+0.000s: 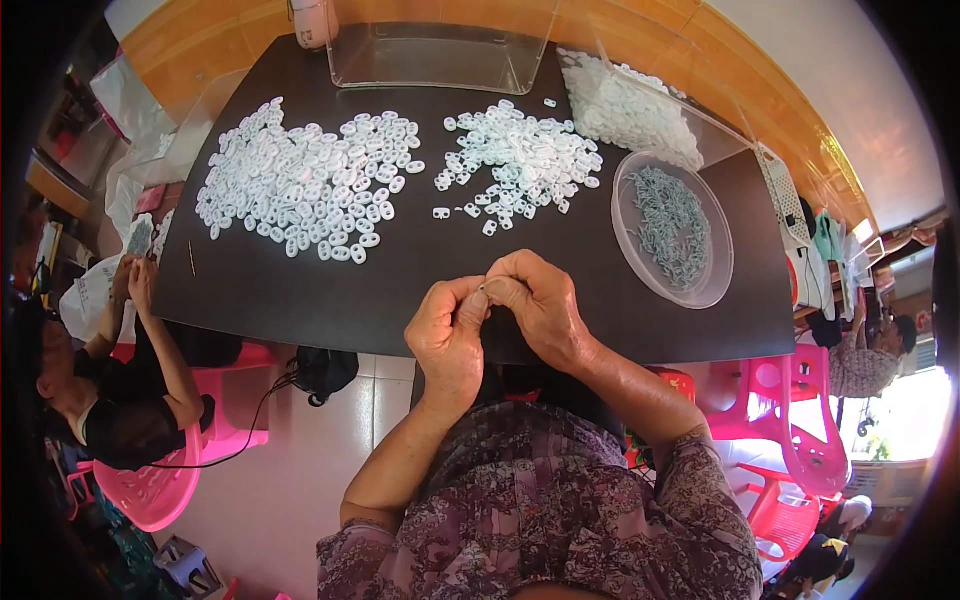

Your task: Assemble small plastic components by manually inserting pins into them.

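My left hand and my right hand meet above the near edge of a dark table. Thumbs and forefingers of both are pinched together at one spot. A tiny pale bit shows between the fingertips, too small and covered to name. Beyond my hands on the left spreads a large pile of white oval plastic pieces with two holes. To its right is a smaller pile of white two-holed pieces. A round clear tub on the right holds many slim grey-green metal-looking pieces.
At the back stand a clear plastic box and a white container. Bulk white pieces lie in a clear bin at back right. Another person sits left on a pink chair; pink chairs stand right.
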Available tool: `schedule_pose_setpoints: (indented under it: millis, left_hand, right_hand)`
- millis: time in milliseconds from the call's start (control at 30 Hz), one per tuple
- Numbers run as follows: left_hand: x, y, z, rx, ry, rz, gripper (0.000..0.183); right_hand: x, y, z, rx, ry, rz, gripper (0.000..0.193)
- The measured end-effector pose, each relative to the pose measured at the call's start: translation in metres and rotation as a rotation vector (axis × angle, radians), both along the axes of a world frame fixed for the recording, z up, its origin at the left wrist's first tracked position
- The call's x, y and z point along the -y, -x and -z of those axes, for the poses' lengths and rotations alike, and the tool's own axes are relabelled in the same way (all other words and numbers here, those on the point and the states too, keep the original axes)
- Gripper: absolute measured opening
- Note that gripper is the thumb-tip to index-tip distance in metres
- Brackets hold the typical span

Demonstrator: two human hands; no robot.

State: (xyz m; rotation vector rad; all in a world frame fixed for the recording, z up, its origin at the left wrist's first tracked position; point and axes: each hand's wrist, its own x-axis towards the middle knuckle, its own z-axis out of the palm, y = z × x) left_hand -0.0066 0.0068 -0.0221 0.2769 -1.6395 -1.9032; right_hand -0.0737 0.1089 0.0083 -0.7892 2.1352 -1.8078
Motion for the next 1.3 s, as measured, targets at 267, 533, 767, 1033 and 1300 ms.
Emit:
schedule_pose_setpoints:
  millis: [267, 533, 767, 1033, 1300]
  left_hand:
    - [0.014, 0.003, 0.004, 0.008, -0.180, 0.069, 0.014]
    - [0.015, 0.000, 0.011, -0.026, -0.033, 0.051, 0.015]
    - [0.014, 0.000, 0.011, -0.013, -0.037, 0.040, 0.011]
    - [0.017, -0.004, 0.012, 0.015, 0.003, 0.063, 0.012]
    - [0.015, -0.003, 0.012, -0.014, -0.004, 0.060, 0.012]
  right_hand:
    - [-0.013, 0.061, 0.010, -0.813, -0.373, 0.263, 0.009]
    - [0.024, 0.050, 0.024, -0.912, -0.494, 0.211, 0.028]
    - [0.022, 0.062, 0.018, -0.902, -0.433, 0.228, 0.029]
    - [0.044, 0.083, 0.018, -1.031, -0.414, 0.204, 0.026]
    - [0.078, 0.124, 0.020, -1.037, -0.636, 0.206, 0.012]
